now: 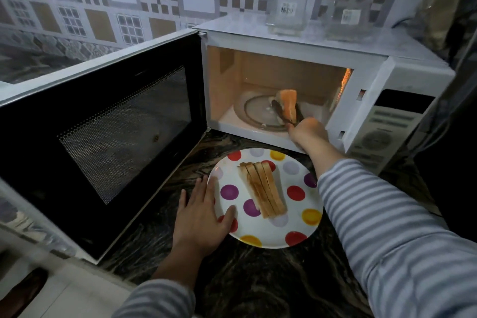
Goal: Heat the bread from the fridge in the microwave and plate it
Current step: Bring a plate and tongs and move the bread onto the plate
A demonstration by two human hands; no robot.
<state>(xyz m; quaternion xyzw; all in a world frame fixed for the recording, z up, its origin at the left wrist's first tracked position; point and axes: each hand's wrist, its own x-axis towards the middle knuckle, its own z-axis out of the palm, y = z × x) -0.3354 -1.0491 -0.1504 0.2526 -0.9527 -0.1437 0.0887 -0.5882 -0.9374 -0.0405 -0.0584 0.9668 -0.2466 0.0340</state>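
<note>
A slice of bread (pixel 287 103) is held upright inside the lit cavity of the microwave (pixel 284 80), clamped between the dark arms of a pair of tongs (pixel 294 117) just above the right part of the glass turntable (pixel 255 111). The tongs are gripped by the right hand (pixel 308 134), whose fingers are curled round the handles at the mouth of the cavity (the fingertips themselves are hidden behind the hand). The slice lies straight beyond the right hand, farther into the oven, with its long axis running roughly from near to far and tilted upward. The microwave door (pixel 103 131) is swung fully open to the left. On the dark counter (pixel 258 279), just in front of the oven, a spotted plate (pixel 304 212) is set, and a fan of bread slices (pixel 263 191) is already laid on it, their long axes running from far left to near right. The left hand (pixel 201 217) is laid flat with straight fingers against the plate's left rim, gripping nothing, as if the plate were being steadied. The plate lies near and slightly left of the held slice, so a short pull back toward the body and downward would seem to be called for; the right hand is the nearer one. Two clear containers (pixel 289 8) are seen on top of the oven.
</note>
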